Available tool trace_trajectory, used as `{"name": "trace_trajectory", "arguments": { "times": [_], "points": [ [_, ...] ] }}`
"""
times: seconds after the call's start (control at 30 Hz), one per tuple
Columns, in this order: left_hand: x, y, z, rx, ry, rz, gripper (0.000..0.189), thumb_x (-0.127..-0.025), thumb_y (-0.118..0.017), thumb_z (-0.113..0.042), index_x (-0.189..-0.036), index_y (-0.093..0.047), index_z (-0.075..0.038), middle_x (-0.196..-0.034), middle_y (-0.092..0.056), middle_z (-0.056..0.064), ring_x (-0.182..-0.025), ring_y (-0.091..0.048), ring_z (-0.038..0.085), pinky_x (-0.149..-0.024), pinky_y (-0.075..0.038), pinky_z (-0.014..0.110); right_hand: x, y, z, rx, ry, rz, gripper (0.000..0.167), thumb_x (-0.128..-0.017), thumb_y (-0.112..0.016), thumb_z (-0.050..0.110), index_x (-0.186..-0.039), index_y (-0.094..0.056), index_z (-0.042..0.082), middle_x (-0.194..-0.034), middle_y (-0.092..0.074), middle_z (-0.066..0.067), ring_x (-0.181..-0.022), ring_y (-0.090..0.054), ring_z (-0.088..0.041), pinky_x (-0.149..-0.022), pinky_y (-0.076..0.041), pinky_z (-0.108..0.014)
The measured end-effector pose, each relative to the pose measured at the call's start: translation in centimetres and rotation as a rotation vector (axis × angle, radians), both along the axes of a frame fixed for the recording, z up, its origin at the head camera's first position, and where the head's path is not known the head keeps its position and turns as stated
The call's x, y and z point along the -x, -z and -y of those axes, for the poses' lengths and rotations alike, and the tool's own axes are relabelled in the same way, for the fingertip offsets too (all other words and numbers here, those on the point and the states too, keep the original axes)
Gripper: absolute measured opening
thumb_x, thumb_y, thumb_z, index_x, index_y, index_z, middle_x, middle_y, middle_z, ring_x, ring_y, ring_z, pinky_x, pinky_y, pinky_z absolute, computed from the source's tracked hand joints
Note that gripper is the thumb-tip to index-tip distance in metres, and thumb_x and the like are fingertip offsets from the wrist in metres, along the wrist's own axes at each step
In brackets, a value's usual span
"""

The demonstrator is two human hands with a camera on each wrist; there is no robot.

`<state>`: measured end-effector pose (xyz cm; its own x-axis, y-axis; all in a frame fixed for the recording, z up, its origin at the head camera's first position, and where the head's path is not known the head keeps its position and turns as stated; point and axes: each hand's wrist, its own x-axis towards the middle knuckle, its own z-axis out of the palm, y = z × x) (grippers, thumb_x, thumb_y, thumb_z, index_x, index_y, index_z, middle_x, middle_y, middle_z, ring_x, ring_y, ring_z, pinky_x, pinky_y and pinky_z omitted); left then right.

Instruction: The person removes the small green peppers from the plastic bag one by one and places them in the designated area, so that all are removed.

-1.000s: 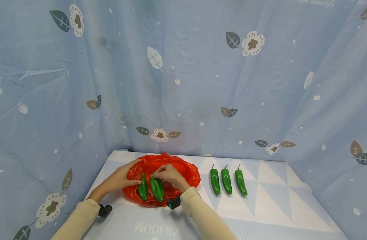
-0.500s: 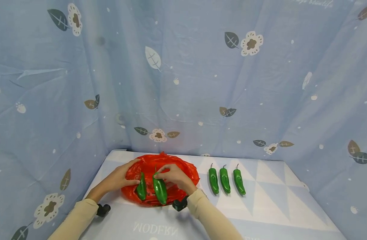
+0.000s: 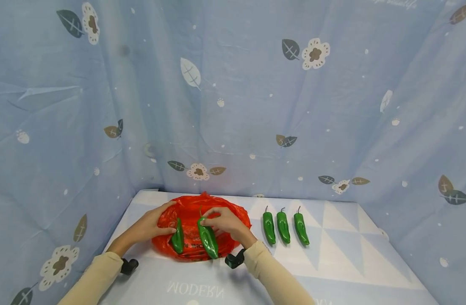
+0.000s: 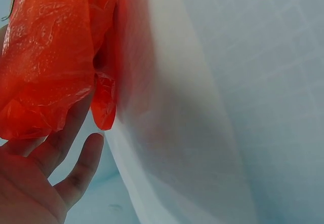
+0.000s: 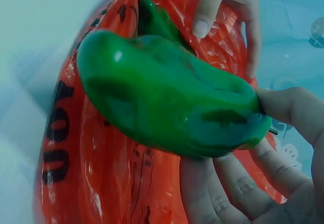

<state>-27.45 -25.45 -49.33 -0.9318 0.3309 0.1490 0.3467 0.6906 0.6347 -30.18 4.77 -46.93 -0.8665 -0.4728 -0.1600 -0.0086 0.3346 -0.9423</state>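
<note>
A red plastic bag (image 3: 233, 212) lies spread with its mouth open at the back left of the table. My left hand (image 3: 149, 224) holds the bag's left side, thumb over the rim and fingers on the outside; the left wrist view shows those fingers (image 4: 83, 165) against the red plastic. One green chili pepper (image 3: 177, 239) lies in the bag next to that thumb. Above the bag, my right hand (image 3: 227, 222) grips another green pepper (image 5: 167, 97) near its stem end, thumb on one side and fingers underneath. This pepper points down towards the bag's front edge.
Three green peppers (image 3: 283, 227) lie in a row on the white and blue patterned tablecloth (image 3: 343, 245), right of the bag, stems to the back. A blue curtain (image 3: 248, 106) with flowers and leaves encloses the table's back and sides.
My right hand has moved slightly right with its pepper, away from the pepper by the left thumb. My left hand stays on the bag. The whole view has shifted a little.
</note>
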Motion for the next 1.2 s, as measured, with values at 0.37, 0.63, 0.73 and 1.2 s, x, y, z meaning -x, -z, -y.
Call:
{"name": "trace_trajectory", "arguments": {
  "times": [0.37, 0.63, 0.73, 1.2],
  "points": [
    [-0.1, 0.1, 0.1, -0.013, -0.011, 0.012, 0.095, -0.085, -0.085, -0.04, -0.159, -0.034, -0.008, -0.15, -0.049, 0.025, -0.135, -0.049, 0.048, -0.104, -0.044, 0.067, 0.1, -0.6, -1.6, 0.044, 0.07, -0.028, 0.026, -0.088, -0.082, 0.024, -0.109, -0.071, 0.012, -0.096, -0.072, -0.009, -0.078, -0.071, -0.023, -0.068, -0.063, -0.046],
    [0.0, 0.2, 0.2, -0.01, -0.001, -0.003, 0.096, -0.085, -0.084, -0.041, -0.159, -0.034, -0.008, -0.149, -0.05, 0.026, -0.134, -0.049, 0.049, -0.103, -0.045, 0.068, 0.3, -1.5, -2.8, 0.023, 0.097, -0.075, 0.028, -0.09, -0.081, 0.027, -0.112, -0.07, 0.012, -0.097, -0.073, -0.007, -0.08, -0.071, -0.023, -0.069, -0.063, -0.044],
    [0.0, 0.2, 0.2, -0.01, 0.002, -0.008, 0.095, -0.085, -0.085, -0.041, -0.159, -0.034, -0.008, -0.149, -0.05, 0.026, -0.133, -0.05, 0.049, -0.103, -0.045, 0.068, 0.4, -1.7, -3.3, 0.038, 0.1, -0.078, 0.029, -0.09, -0.081, 0.026, -0.112, -0.07, 0.011, -0.098, -0.073, -0.007, -0.081, -0.071, -0.022, -0.068, -0.062, -0.042],
    [-0.1, 0.2, 0.0, -0.021, 0.002, -0.016, 0.095, -0.085, -0.085, -0.036, -0.158, -0.034, -0.005, -0.149, -0.051, 0.026, -0.133, -0.05, 0.048, -0.104, -0.045, 0.066, 0.6, -2.6, -6.5, 0.037, 0.129, -0.089, 0.037, -0.091, -0.08, 0.033, -0.119, -0.068, 0.011, -0.103, -0.074, -0.008, -0.084, -0.072, -0.022, -0.071, -0.063, -0.043]
  ]
}}
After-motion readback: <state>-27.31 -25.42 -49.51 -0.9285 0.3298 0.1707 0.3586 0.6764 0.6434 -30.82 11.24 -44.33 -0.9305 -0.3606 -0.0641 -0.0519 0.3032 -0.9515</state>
